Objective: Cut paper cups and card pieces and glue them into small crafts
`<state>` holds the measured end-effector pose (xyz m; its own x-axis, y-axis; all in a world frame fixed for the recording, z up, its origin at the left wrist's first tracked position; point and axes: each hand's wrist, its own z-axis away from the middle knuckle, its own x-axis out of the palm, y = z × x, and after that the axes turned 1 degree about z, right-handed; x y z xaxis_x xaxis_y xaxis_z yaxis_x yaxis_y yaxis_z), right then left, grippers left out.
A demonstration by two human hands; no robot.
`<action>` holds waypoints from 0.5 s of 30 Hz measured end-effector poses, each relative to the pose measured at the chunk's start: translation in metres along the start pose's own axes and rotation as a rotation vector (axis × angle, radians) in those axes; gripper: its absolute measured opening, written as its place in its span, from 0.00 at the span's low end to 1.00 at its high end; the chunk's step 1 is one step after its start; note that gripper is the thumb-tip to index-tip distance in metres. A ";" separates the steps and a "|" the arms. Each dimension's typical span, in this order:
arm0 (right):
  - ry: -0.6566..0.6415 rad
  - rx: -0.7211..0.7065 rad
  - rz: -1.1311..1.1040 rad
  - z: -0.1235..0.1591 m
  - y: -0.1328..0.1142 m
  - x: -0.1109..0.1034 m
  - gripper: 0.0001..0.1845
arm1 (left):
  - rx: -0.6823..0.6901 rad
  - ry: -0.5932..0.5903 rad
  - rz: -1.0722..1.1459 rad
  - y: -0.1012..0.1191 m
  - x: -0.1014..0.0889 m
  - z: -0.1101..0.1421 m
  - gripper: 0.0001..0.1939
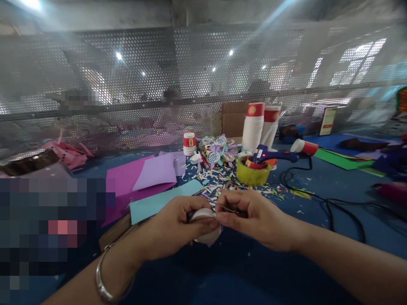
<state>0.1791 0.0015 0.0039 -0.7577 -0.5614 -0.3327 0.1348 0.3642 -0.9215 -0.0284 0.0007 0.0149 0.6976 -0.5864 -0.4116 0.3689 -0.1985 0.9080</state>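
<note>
My left hand (173, 226) is closed round a small white paper cup piece (203, 215), its thumb lying across the front. A bit of lilac paper shows under its lower edge. The fingers of my right hand (244, 214) are pinched at the right edge of that piece. A thin, dark metal tool (226, 207) lies in the right hand; most of it is hidden by the fingers, so I cannot tell its kind. Beyond both hands, paper scraps (219, 177) are strewn over the blue table (248, 271).
Small paper-cup crafts (214, 157) are heaped behind the scraps. A glue gun (275, 156) rests on a yellow tape roll (253, 176), its black cable (330, 212) trailing right. Stacked paper cups (253, 127) stand behind. Purple paper (122, 182) and light-blue paper (165, 200) lie left.
</note>
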 end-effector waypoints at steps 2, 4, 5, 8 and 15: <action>0.000 -0.012 -0.015 -0.001 0.000 -0.001 0.15 | 0.030 0.056 -0.049 0.002 0.003 0.001 0.10; 0.018 -0.027 -0.006 -0.002 0.001 -0.001 0.18 | 0.112 0.113 -0.089 0.002 0.004 0.001 0.08; 0.040 -0.033 0.009 -0.002 0.002 -0.002 0.18 | 0.142 0.128 -0.077 0.003 0.004 0.001 0.09; 0.137 -0.053 0.079 -0.003 0.007 -0.004 0.19 | 0.150 0.161 0.032 0.002 0.004 -0.001 0.12; 0.230 -0.070 0.281 0.001 0.010 -0.005 0.16 | 0.174 0.270 0.079 0.000 0.000 -0.005 0.16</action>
<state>0.1850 0.0067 -0.0037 -0.8222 -0.2531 -0.5099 0.3200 0.5353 -0.7817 -0.0254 0.0041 0.0142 0.8659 -0.3808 -0.3243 0.2133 -0.3054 0.9280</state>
